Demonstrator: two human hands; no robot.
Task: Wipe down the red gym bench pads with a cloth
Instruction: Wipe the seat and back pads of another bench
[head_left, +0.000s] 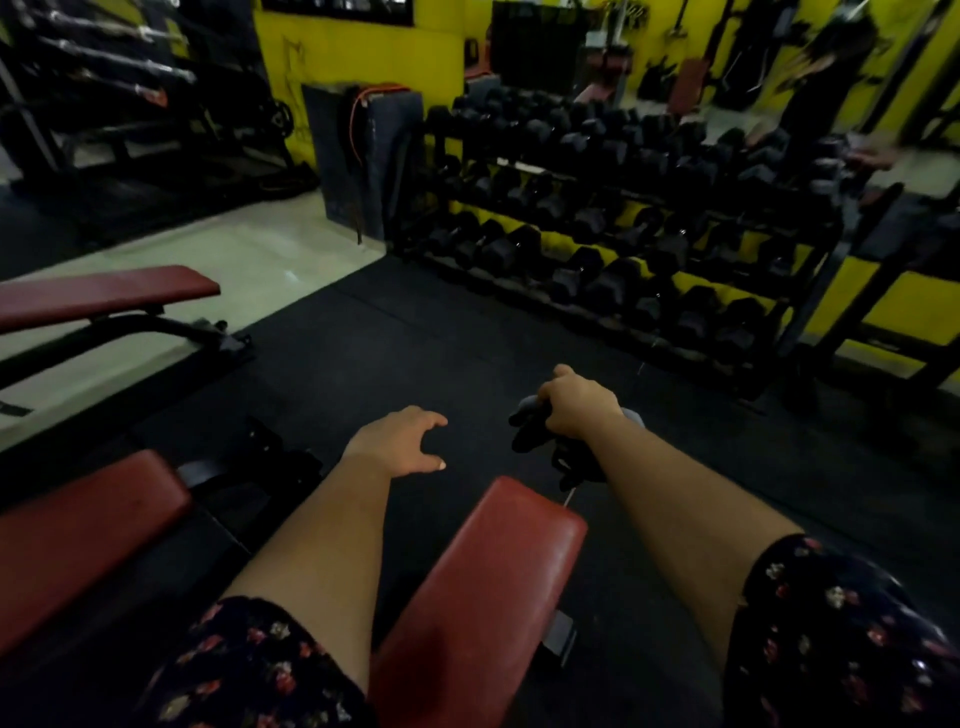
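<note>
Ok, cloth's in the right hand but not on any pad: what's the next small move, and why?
Probably draw the right hand with its dark cloth back and down onto the far end of the red pad between the arms. The cloth is held over the black floor beyond that pad, touching no pad; the left hand is open and empty.

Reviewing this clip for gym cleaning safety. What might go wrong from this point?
1. The cloth hangs bunched from the right hand past the end of the nearest red pad, over the floor mat; it may drop and pick up dirt.
2. The left hand grips nothing while both arms reach forward, so a stumble toward the dumbbell rack seems possible.
</note>
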